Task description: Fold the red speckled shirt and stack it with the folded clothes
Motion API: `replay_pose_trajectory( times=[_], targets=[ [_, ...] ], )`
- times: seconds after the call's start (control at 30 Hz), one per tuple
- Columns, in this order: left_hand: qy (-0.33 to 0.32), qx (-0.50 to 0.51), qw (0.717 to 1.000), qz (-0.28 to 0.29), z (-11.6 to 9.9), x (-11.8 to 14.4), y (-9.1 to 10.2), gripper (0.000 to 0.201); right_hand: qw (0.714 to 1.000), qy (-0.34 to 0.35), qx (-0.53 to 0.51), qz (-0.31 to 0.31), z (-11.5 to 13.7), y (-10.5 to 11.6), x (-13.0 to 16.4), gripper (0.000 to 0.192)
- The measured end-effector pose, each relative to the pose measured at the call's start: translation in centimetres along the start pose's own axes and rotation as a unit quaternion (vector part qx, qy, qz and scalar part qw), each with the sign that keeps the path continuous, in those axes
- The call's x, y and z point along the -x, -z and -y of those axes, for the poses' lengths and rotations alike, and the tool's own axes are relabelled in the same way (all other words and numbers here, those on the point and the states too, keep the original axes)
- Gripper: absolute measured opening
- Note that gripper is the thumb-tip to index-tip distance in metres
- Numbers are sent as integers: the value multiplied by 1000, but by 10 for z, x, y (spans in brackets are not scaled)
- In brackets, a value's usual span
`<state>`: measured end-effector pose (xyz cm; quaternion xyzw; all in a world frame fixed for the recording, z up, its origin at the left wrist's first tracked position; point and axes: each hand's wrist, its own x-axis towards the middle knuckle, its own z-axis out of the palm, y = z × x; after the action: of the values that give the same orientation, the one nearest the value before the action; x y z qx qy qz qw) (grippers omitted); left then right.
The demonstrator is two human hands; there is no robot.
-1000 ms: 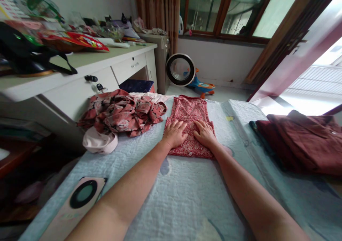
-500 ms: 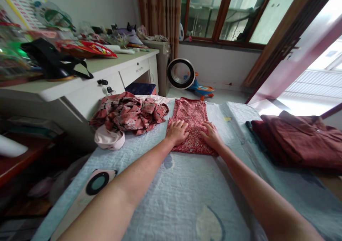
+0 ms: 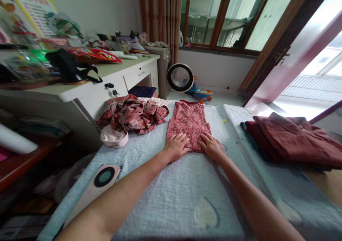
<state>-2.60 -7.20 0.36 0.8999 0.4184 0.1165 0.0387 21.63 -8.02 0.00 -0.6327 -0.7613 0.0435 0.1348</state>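
A red garment with a small floral print lies folded into a flat panel on the light blue quilted bedcover. On its near left corner rests my left hand, palm down with the fingers stretched out. My right hand lies flat over the near right corner, fingers spread. Neither hand grips the cloth. What kind of garment it is, I cannot tell.
Left of it sits a crumpled pink patterned cloth beside a pale pink band. A phone lies near my left forearm. Folded dark red clothes are stacked at right. A cluttered desk stands along the left.
Both hands have slid toward me, from the garment's middle to its near edge. The near part now looks narrower. The view has shifted slightly.
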Motion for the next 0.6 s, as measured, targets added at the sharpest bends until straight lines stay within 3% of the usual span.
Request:
replay_pose_trajectory(
  times=[0.13,0.23,0.37,0.6],
  targets=[
    [6,18,1000,-11,10,15,7,64,999,-5,-37,-34,-6,3,12,50],
    [1,28,998,-64,14,26,10,52,993,50,-67,-82,-4,0,24,56],
    [-11,26,991,-129,16,34,5,43,984,103,-83,-120,1,-8,34,49],
    [10,29,989,-146,24,35,1,51,980,79,-76,-168,-3,-16,34,53]
  ],
)
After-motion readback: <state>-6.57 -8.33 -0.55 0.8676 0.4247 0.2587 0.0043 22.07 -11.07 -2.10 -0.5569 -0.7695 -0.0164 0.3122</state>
